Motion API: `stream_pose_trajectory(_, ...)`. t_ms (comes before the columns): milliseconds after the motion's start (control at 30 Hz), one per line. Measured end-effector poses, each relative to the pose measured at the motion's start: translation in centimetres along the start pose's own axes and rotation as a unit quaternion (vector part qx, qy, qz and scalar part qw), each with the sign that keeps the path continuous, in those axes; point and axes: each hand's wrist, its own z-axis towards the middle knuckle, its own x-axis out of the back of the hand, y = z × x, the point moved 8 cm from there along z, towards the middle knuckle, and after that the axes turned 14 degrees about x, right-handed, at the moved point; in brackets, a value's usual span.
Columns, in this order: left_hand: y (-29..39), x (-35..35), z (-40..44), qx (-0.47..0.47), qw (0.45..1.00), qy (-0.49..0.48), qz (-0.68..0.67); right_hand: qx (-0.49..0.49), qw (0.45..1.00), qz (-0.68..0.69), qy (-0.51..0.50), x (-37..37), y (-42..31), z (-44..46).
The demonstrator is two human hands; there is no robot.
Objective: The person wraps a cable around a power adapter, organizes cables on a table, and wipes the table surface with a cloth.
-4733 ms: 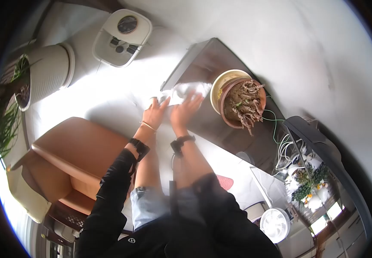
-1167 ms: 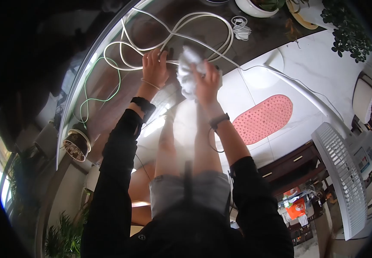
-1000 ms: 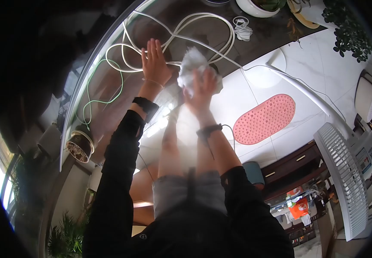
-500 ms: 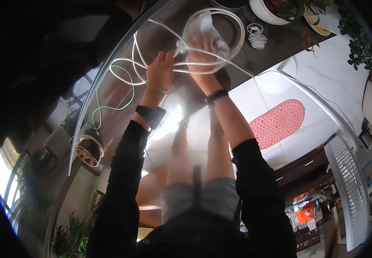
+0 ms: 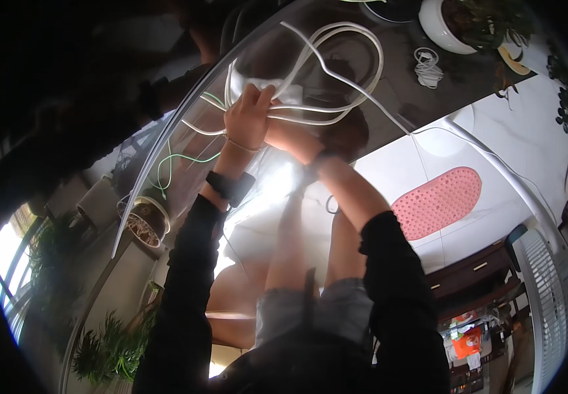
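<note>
Raised above the dark glossy tabletop (image 5: 394, 92), the looped white cable (image 5: 380, 60) passes through my left hand (image 5: 248, 119), whose fingers are closed round its strands. My right hand (image 5: 285, 136) reaches left, beneath my left hand and the cable; its fingers are hidden. A white cloth (image 5: 295, 90), partly behind the strands, lies on the tabletop just beyond both hands. To the left, a thin green cord (image 5: 185, 156) curls on the tabletop.
A small bundled white cable (image 5: 427, 67) and a white plant pot (image 5: 441, 27) stand at the upper right. Another potted plant (image 5: 146, 222) is at the left. On the floor lies a pink mat (image 5: 438, 202); a white fan (image 5: 543, 295) stands at the right.
The view has shifted left. My left hand has taken hold of the cable and lifted it. My right hand has moved left with the cloth, under the strands.
</note>
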Motion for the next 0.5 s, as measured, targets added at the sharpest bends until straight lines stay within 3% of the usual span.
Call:
stream_pose_trajectory(67,0.2,-0.7,0.2,0.015,1.0,-0.025,0.006,-0.001,0.998,-0.054,-0.021,3.1,0.9,-3.2)
stream_pose_trajectory(167,0.4,-1.1,0.8,0.04,0.998,-0.042,0.0,-0.003,0.978,-0.2,0.057,11.3,5.3,-6.9)
stream_pose_trajectory(233,0.3,-1.2,1.1,0.063,0.997,-0.05,0.006,-0.151,0.91,-0.365,0.125,16.1,7.4,-9.5)
stream_pose_trajectory(333,-0.3,-2.8,1.6,0.083,0.994,-0.072,-0.009,-0.254,0.871,-0.402,0.122,14.4,6.8,-10.5)
stream_pose_trajectory(467,-0.5,-5.1,1.4,0.087,0.992,-0.08,-0.038,-0.137,0.951,-0.257,0.102,3.8,-1.1,-12.1)
stream_pose_trajectory(500,-0.2,-5.5,1.3,0.076,0.993,-0.077,-0.044,-0.085,0.949,-0.295,0.067,0.9,-3.8,-12.5)
